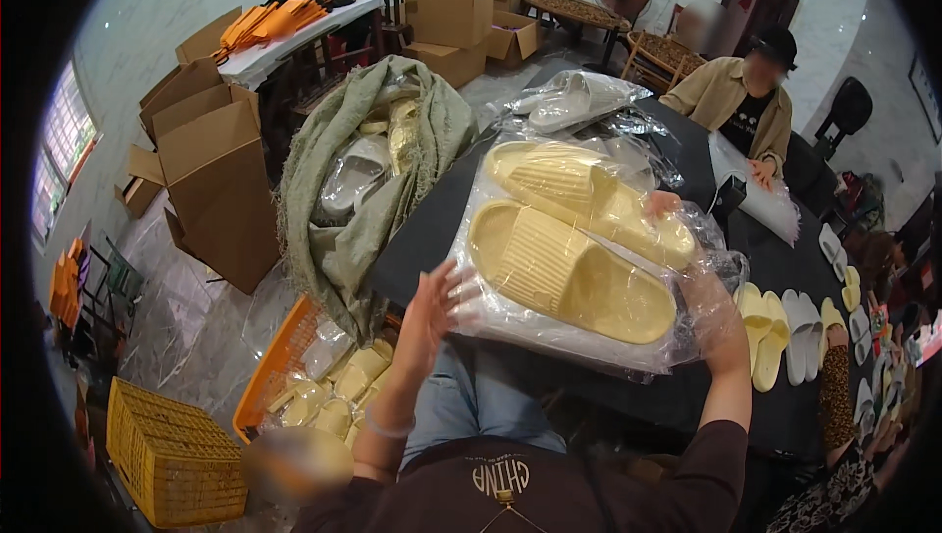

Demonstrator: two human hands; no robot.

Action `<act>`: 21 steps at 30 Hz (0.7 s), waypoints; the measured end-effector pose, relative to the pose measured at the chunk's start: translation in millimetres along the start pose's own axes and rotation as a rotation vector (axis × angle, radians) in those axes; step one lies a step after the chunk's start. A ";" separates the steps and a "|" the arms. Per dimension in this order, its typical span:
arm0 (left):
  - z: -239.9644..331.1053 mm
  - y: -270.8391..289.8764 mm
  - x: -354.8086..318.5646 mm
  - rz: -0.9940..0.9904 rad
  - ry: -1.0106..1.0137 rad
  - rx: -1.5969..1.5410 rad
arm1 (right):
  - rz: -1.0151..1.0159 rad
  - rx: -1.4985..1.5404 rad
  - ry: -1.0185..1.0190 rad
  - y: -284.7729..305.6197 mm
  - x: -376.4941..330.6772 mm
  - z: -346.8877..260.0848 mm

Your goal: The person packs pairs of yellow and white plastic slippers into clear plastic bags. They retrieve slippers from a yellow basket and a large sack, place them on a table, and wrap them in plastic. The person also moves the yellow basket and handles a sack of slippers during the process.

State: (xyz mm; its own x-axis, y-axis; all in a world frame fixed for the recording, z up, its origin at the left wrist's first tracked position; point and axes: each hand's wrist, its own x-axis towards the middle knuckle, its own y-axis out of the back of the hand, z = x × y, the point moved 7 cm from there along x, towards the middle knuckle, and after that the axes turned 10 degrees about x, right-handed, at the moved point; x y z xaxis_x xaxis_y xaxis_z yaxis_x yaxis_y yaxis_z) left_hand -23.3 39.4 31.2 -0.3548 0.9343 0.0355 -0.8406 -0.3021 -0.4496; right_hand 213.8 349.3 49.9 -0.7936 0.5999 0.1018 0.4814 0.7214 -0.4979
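Observation:
A pair of pale yellow slippers [618, 293] lies in front of me, partly inside a clear plastic bag [721, 263]. Under them is a stack of clear plastic bags [510, 322] on the black-covered table. My right hand [677, 224] reaches into the bag's opening, its fingers curled over the heel of the farther slipper; the palm is partly hidden by the slipper and film. My left hand [437, 305] is open beside the nearer slipper's toe, fingers spread and holding nothing.
A green sack [324, 239] of bagged slippers stands left of the table [407, 248], above an orange basket [270, 361] of yellow slippers. Bagged grey slippers [579, 101] lie at the far end. Loose slippers [765, 332] line the right. A person [736, 106] sits opposite; cardboard boxes [216, 160] stand left.

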 end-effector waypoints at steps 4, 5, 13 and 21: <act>-0.9 -3.7 13.7 -0.091 0.091 0.368 | -0.155 -0.071 -0.167 -0.6 32.7 4.5; -6.1 -15.8 21.8 -0.153 0.107 0.481 | -0.098 -0.146 -0.106 -11.2 19.7 -19.8; -47.8 10.7 22.6 0.013 0.042 0.443 | 0.455 -0.701 -0.129 43.3 -64.2 -84.5; 4.7 -3.9 23.8 0.017 -0.455 1.375 | 0.586 -1.241 -0.292 41.9 -105.7 -45.8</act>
State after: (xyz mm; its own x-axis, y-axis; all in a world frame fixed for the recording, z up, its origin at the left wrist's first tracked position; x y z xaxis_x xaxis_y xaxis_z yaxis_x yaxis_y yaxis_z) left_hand -30.4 62.0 38.0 -0.2457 0.8678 0.4319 -0.4624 -0.4965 0.7346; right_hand 334.9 332.0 57.7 -0.3394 0.9342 -0.1095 0.6546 0.3182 0.6858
